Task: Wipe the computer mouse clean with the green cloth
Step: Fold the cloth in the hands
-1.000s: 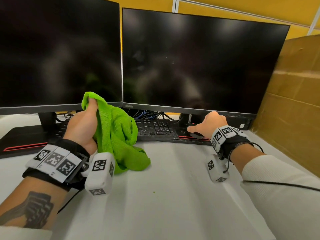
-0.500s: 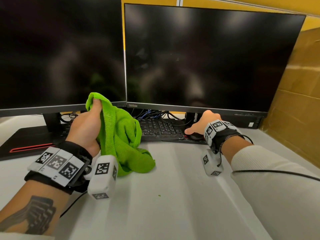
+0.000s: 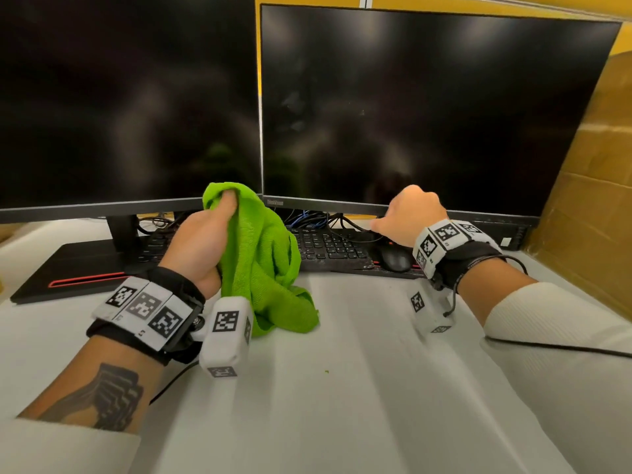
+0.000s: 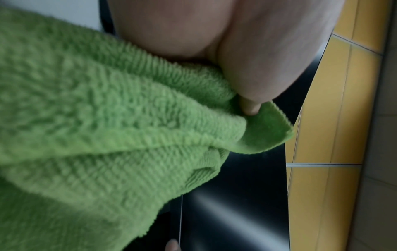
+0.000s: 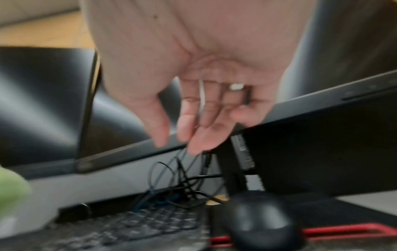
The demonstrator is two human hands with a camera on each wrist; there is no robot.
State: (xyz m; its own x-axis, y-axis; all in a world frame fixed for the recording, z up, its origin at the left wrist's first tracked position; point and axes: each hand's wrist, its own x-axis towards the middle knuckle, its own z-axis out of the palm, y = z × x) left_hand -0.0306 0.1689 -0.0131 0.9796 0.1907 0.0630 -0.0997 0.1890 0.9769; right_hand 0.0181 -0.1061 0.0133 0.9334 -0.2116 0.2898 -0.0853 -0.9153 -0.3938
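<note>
My left hand (image 3: pixel 219 217) grips a bunched green cloth (image 3: pixel 263 261) near its top edge, and the rest of the cloth hangs down onto the white table. The left wrist view shows the cloth (image 4: pixel 107 135) pinched under my thumb (image 4: pixel 257 59). A black computer mouse (image 3: pixel 395 260) sits on a dark pad to the right of the keyboard, uncovered. My right hand (image 3: pixel 410 217) hovers just above and behind it, under the right monitor's lower edge. In the right wrist view its fingers (image 5: pixel 184 122) hang loosely near some cables, above the mouse (image 5: pixel 261 219), gripping nothing I can make out.
Two dark monitors (image 3: pixel 427 114) stand side by side at the back. A black keyboard (image 3: pixel 328 246) and tangled cables (image 3: pixel 318 218) lie beneath them. A cardboard box (image 3: pixel 588 200) walls the right side. The left monitor's flat base (image 3: pixel 78 268) sits at left.
My right hand has lifted off the mouse, which now shows in full. The left hand with the cloth has stayed nearly where it was.
</note>
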